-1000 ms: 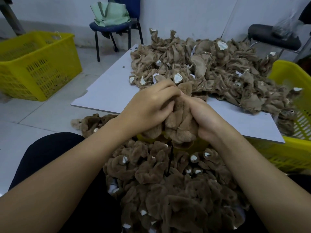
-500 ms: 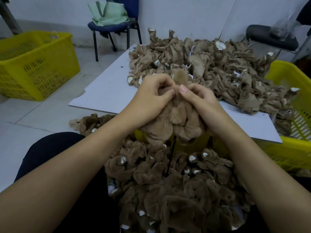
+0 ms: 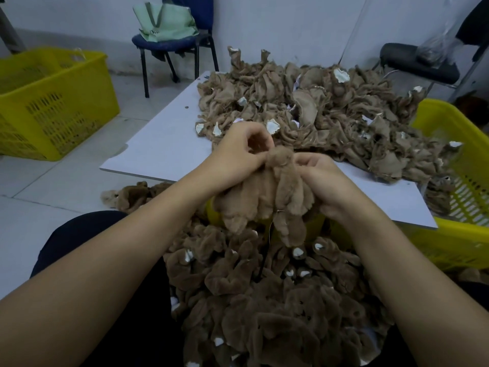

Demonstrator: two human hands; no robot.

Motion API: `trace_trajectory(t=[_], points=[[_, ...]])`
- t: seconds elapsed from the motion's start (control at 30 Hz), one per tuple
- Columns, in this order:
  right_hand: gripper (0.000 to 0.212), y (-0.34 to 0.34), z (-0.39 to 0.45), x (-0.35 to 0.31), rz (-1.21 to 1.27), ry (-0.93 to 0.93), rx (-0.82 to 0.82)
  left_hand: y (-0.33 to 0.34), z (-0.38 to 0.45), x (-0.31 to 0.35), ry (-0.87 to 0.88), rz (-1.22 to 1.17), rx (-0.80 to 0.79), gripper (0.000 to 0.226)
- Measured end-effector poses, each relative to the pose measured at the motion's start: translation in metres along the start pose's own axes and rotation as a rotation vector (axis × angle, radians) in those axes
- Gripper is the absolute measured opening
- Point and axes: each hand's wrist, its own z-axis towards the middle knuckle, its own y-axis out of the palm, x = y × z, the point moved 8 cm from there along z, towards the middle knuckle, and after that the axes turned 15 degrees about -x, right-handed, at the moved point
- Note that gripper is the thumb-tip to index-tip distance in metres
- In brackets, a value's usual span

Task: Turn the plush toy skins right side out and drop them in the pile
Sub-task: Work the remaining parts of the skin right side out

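I hold one brown plush toy skin point(image 3: 267, 197) between both hands above my lap, its fluffy side outward and its limbs hanging down. My left hand point(image 3: 238, 152) pinches the skin's top from the left. My right hand point(image 3: 325, 178) grips it from the right with curled fingers. Below lies the pile of fluffy turned skins point(image 3: 264, 300) on my lap. On the white board point(image 3: 158, 144) beyond my hands sits a heap of inside-out skins point(image 3: 330, 109), flat tan fabric with white patches.
A yellow crate point(image 3: 47, 102) stands on the floor at the left. Another yellow crate point(image 3: 460, 207) sits under the board at the right. A blue chair point(image 3: 169, 46) with a green bag and a black chair point(image 3: 418, 64) stand by the wall.
The skin's top has come up further between my fingers and its limbs hang lower. My hands have spread slightly apart on it.
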Motion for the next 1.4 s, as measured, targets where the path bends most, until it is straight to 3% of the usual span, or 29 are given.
trace_trajectory(t=[0.1,0.23,0.4,0.57,0.67,0.83,0.9,0.97,1.07,1.23,1.33,1.4], points=[[0.035,0.005,0.0,0.009,-0.014,0.06,0.025,0.011,-0.012,0.008,0.076,0.2,-0.118,0.008],[0.026,-0.003,0.0,0.006,-0.051,0.045,0.083,0.027,-0.026,0.002,0.076,0.326,-0.265,0.046],[0.017,0.007,-0.006,0.007,-0.168,0.01,0.111,0.032,-0.034,0.004,0.127,0.177,-0.06,0.034],[0.008,0.006,-0.022,-0.028,-0.349,-0.314,0.207,0.028,-0.037,0.006,0.163,0.103,0.087,0.026],[0.027,0.017,-0.032,-0.039,-0.402,-0.437,0.152,0.024,-0.036,0.008,0.15,0.047,0.136,0.022],[0.023,0.026,-0.042,-0.045,-0.547,-0.519,0.031,0.007,-0.03,0.016,0.135,-0.091,0.2,0.026],[0.026,0.021,-0.045,-0.048,-0.534,-0.556,0.071,0.003,-0.024,0.017,0.1,-0.138,0.189,0.028],[0.014,0.016,-0.046,-0.051,-0.513,-0.576,0.133,0.002,-0.015,0.011,0.053,-0.216,0.141,0.032],[0.029,0.004,-0.036,-0.045,-0.417,-0.51,0.176,0.008,-0.002,-0.005,-0.027,-0.286,0.027,0.036],[0.042,0.002,-0.009,-0.004,-0.338,-0.148,0.059,0.03,0.003,-0.046,-0.223,-0.078,-0.105,0.028],[0.039,0.005,-0.005,0.008,-0.294,-0.096,0.073,0.035,0.001,-0.058,-0.263,-0.038,-0.122,0.024],[0.049,0.006,-0.005,0.005,-0.228,-0.132,0.068,0.03,-0.001,-0.054,-0.218,-0.041,-0.077,0.025]])
